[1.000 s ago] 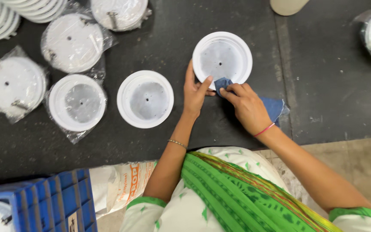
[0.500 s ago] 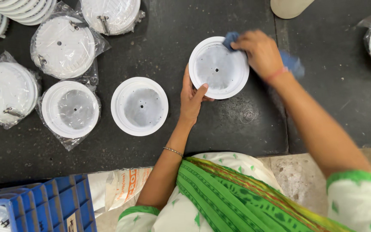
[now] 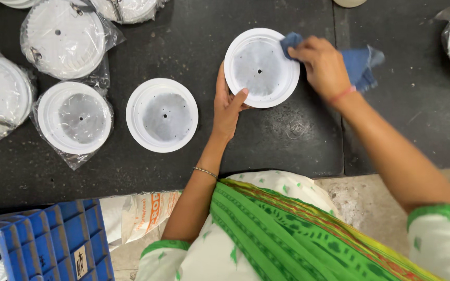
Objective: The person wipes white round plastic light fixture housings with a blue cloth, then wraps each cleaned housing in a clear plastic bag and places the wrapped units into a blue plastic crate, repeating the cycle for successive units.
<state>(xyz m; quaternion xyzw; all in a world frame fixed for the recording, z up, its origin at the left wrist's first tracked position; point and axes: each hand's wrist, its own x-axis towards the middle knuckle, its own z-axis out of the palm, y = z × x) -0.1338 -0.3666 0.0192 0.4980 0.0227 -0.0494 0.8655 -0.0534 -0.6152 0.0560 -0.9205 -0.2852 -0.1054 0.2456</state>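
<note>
Since the earlier frame, the right hand (image 3: 323, 65) has kept its blue cloth (image 3: 359, 63) pinched at the far-right rim of the white round disc (image 3: 261, 67), lying flat on the black table (image 3: 194, 41); the left hand (image 3: 227, 104) grips its near-left edge. A second disc (image 3: 162, 115) lies left.

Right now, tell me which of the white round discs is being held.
The white disc at top centre: the left hand grips its lower-left rim while the right hand presses a blue cloth on its upper-right edge. The bare disc beside it lies untouched.
</note>
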